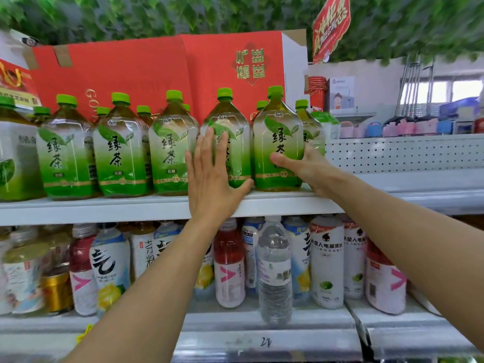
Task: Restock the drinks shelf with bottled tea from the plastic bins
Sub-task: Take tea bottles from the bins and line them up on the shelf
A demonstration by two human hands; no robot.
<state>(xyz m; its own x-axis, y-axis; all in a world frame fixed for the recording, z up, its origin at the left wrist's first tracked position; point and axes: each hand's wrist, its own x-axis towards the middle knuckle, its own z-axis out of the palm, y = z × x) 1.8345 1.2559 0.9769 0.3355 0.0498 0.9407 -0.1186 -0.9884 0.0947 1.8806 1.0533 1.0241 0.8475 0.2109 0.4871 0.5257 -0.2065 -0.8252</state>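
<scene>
Nearest to me, both forearms reach up and forward from the bottom of the view to the upper shelf (275, 203). My left hand (212, 176) is flat and spread, gripping nothing, with its palm and fingers pressed against the front of the second green tea bottle from the right (235, 142) and the thumb resting at the shelf lip beside that bottle's base. My right hand (306, 169) is cupped around the lower right side of the end green tea bottle (279, 145), thumb across the label front; the fingers go behind it, so I judge it a loose grasp. That bottle stands upright, long axis vertical, at the right end of the front row, touching its neighbour. It lies directly ahead of the right hand, which is the nearer one, so any push goes straight back. Behind the row stand more green caps, then red cartons (146, 72).
</scene>
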